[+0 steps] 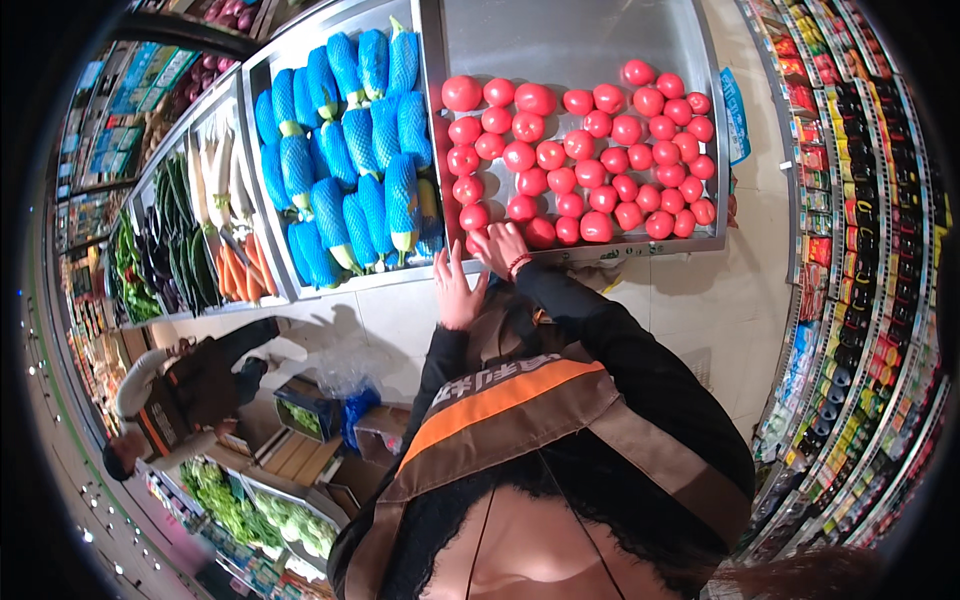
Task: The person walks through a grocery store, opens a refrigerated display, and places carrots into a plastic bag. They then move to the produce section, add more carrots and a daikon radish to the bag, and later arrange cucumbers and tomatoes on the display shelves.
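Red tomatoes (590,173) lie spread over the front of a metal display bin (560,35). At the bin's near left corner, my right hand (502,252) rests its outstretched fingers on the front tomatoes, one of them (477,241) partly under the fingertips. A red bracelet (519,262) is on that wrist. My left hand (459,292) is just left of it, fingers raised and apart at the front edge, by the divider; I see nothing in it. Long green vegetables in blue foam nets (360,140) fill the bin left of the divider.
Further left stand white radishes (215,175), carrots (240,272) and dark green cucumbers (185,230). Behind on the left, a person in an apron (185,395) is near crates of leafy greens (210,495). Packed store shelves (860,260) line the right side.
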Demonstrator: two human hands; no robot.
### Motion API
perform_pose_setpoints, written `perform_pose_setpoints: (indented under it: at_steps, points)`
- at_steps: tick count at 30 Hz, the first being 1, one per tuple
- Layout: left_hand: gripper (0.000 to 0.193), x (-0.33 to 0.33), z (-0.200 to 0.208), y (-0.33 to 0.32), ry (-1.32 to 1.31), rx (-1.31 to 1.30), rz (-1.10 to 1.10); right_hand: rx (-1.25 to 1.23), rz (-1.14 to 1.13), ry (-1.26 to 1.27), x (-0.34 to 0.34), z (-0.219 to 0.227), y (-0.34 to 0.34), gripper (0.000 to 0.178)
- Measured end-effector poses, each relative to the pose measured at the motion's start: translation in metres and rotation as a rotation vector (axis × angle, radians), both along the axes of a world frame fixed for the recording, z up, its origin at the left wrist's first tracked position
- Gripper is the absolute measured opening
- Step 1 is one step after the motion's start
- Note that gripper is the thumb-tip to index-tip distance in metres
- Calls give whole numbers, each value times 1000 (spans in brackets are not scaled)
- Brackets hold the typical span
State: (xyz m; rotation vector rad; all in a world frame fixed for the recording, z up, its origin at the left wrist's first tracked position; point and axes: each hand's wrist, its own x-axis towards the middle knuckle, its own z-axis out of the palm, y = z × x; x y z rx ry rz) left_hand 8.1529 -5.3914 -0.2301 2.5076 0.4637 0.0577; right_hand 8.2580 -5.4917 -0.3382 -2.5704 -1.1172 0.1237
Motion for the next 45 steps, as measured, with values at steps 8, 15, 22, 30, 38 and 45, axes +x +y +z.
perform_pose_setpoints:
  at_steps: [8,15,22,30,38,45]
  points:
    - [61,88,-48,36,-54,140,-96,-271,226,156,29,17,-51,72]
    - [76,142,-87,48,153,291,5,-1,123,100,50,20,-56,20]
    - [64,138,-57,66,-6,-100,128,-31,61,515,88,51,-57,27]
    - [74,77,60,68,-299,-332,-10,981,-259,1913,69,121,15,52]
    - [86,72,98,51,-369,-1046,194,984,-450,1972,63,162,30,55]
    - [75,74,103,45,-538,-841,147,965,-315,1980,63,185,23,46]
